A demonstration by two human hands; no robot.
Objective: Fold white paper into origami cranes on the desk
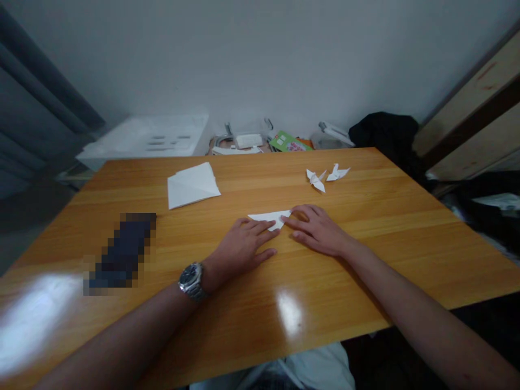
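Observation:
A folded white paper [268, 218] lies flat on the wooden table [260, 303] near its middle. My left hand [244, 246], with a metal watch on the wrist, rests flat on the table, fingertips pressing the paper's near edge. My right hand [316, 229] lies flat beside it, fingers stretched out onto the paper's right tip. Both hands hold the paper down on the table and neither lifts it.
A stack of white paper sheets [192, 185] lies at the back left. Two folded paper cranes [325, 176] sit at the back right. A dark blurred object [122, 252] lies on the left. Clutter, a white box and a dark bag stand behind the table.

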